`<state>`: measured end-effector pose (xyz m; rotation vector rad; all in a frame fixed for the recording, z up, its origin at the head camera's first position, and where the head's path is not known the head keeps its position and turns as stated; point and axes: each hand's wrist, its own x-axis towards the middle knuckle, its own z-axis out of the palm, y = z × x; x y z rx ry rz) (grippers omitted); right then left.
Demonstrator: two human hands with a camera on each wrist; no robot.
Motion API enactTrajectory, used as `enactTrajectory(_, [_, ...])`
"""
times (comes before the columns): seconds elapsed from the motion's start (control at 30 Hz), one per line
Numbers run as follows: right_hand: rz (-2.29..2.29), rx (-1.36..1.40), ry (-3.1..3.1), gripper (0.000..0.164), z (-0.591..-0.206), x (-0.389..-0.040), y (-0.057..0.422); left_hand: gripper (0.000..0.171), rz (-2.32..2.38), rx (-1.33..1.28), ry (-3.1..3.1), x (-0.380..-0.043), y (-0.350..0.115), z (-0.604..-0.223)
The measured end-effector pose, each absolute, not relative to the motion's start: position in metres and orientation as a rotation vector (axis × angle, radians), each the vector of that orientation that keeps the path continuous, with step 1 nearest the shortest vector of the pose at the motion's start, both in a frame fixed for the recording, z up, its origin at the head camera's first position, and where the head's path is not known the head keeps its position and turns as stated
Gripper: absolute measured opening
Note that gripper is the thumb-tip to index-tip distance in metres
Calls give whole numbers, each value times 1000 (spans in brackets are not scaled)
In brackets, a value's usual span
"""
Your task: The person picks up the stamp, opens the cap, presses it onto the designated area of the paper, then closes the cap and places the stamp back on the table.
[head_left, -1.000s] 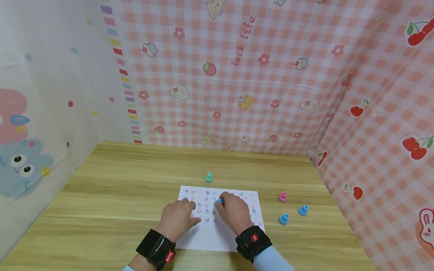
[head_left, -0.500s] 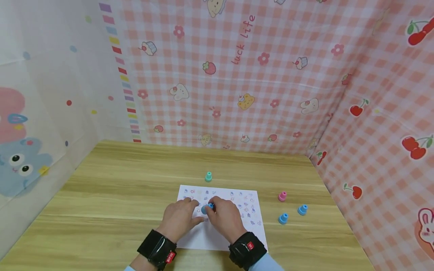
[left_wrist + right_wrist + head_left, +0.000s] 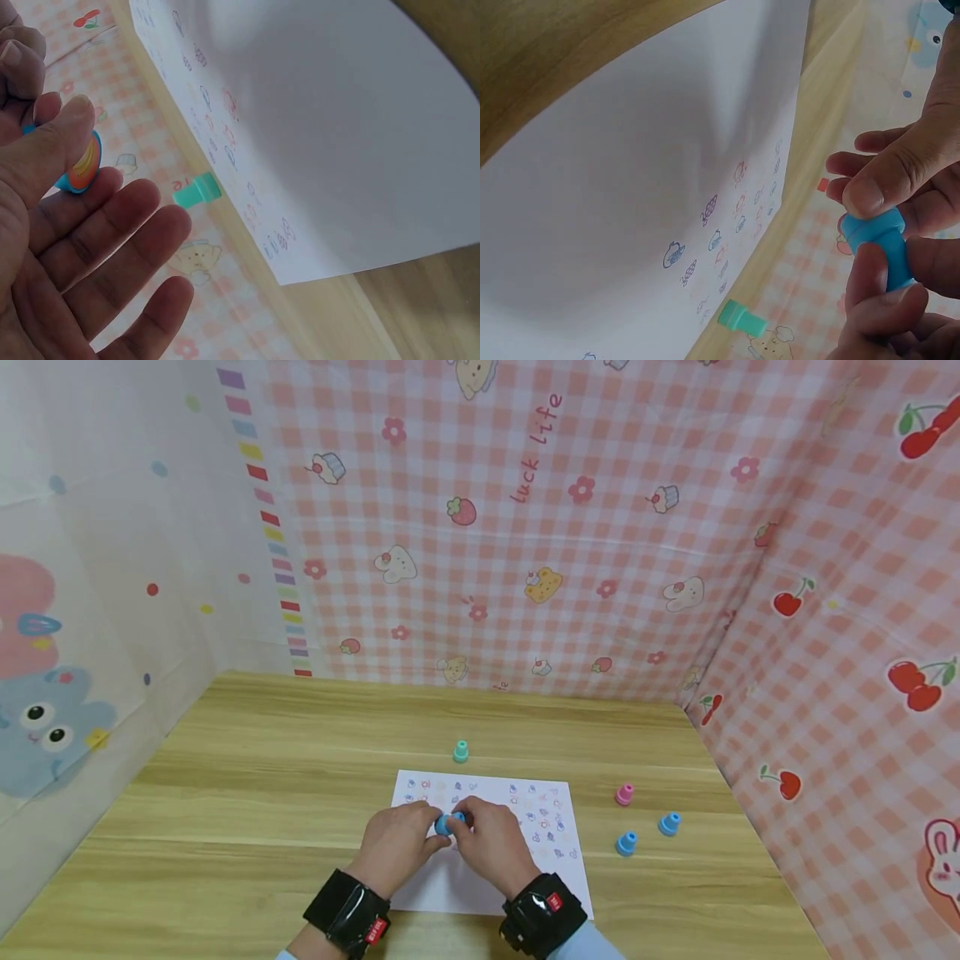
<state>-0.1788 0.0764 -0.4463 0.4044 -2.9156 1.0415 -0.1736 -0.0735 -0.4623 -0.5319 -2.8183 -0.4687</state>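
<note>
A small blue stamp (image 3: 443, 825) is between both hands above a printed paper (image 3: 442, 889). My right hand (image 3: 495, 845) pinches its narrow handle end. The thumb and index finger of my left hand (image 3: 397, 835) grip the wide end, and the other fingers spread loosely, as the left wrist view shows. An orange face with a yellow picture marks the wide end of the stamp (image 3: 88, 166). In the right wrist view the blue stamp (image 3: 891, 251) tilts, wide end up. Rows of small animal-like and fruit-like prints cover the paper's far half; the hands hide some.
Beyond the paper stands a green stamp (image 3: 461, 752). To the right are a pink stamp (image 3: 625, 795) and two more blue ones, the nearer blue stamp (image 3: 627, 843) and the farther blue stamp (image 3: 670, 824). Patterned cloth (image 3: 480, 552) hangs behind the wooden table (image 3: 262, 793).
My right hand has moved left across the paper with the blue stamp, bringing it to my left hand, whose thumb and finger have taken hold of the wide end.
</note>
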Motion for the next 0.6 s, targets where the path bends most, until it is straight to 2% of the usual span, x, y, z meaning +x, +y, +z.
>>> enactTrajectory(0.6, [1274,347,-3000,16,-447,-187,84,23,-580,-662,-2870,-175,-76,-457])
